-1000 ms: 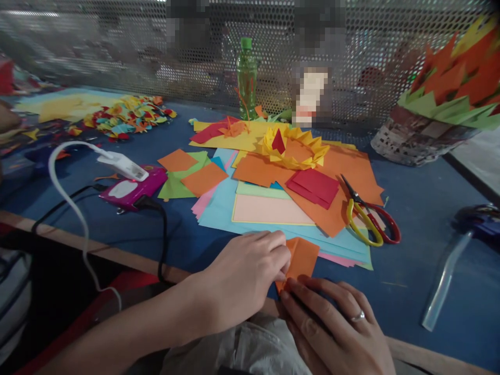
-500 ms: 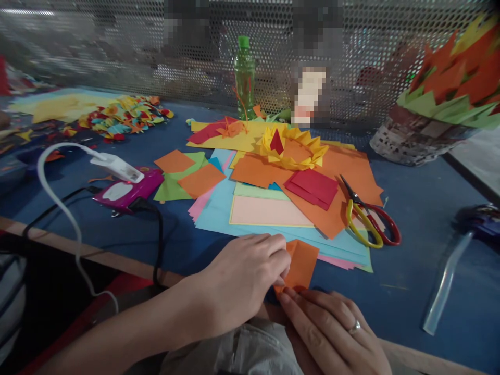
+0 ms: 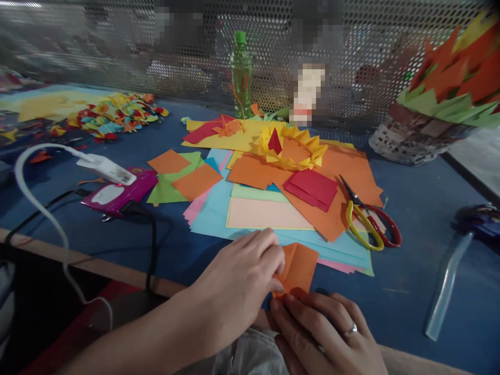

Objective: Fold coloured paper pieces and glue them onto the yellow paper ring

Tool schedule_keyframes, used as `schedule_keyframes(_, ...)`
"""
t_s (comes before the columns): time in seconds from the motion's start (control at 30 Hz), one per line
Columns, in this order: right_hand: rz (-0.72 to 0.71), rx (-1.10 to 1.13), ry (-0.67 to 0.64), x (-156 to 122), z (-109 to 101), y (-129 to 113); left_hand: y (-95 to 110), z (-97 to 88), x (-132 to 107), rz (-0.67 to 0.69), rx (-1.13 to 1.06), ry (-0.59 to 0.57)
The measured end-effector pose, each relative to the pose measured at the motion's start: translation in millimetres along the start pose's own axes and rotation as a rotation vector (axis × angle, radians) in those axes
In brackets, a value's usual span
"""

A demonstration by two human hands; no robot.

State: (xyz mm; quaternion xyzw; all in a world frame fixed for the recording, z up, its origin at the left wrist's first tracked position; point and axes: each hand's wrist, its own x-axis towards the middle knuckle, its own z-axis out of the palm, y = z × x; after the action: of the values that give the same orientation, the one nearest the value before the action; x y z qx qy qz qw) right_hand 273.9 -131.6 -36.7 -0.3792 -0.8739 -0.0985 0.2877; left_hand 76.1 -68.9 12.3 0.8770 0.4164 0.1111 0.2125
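A small orange sheet of paper (image 3: 302,268) with a crease down it lies at the table's front edge, between my hands. My left hand (image 3: 244,273) has its fingers curled and closed on the sheet's left side. From below, my right hand (image 3: 328,325), with a ring on one finger, presses its fingertips on the sheet's lower edge; its thumb is partly hidden. Just beyond lie stacked coloured sheets (image 3: 269,208), red paper squares (image 3: 312,190) and a yellow folded-paper ring (image 3: 291,148) with a red point. Scissors (image 3: 363,216) with yellow and red handles rest at right.
A green bottle (image 3: 241,78) stands against the perforated metal screen (image 3: 187,57). At left are a purple power adapter (image 3: 119,195) with cables and a heap of paper scraps (image 3: 117,114). A paper-covered pot (image 3: 414,130) and a glue gun with its glue stick (image 3: 447,289) are at right.
My left hand has shifted slightly left and its thumb now shows on the orange paper. My right fingers have moved a little along the lower edge. The view has turned slightly.
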Motion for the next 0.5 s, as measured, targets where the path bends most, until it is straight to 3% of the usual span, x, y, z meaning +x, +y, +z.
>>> schedule_keyframes(0.13,-0.009,-0.014,-0.006,0,0,1,-3,2.7,-2,-0.104,-0.067,0.132)
schedule_keyframes(0.5,-0.017,-0.006,0.01,1,-1,1,-2,20.5,-11,-0.2,-0.151,0.248)
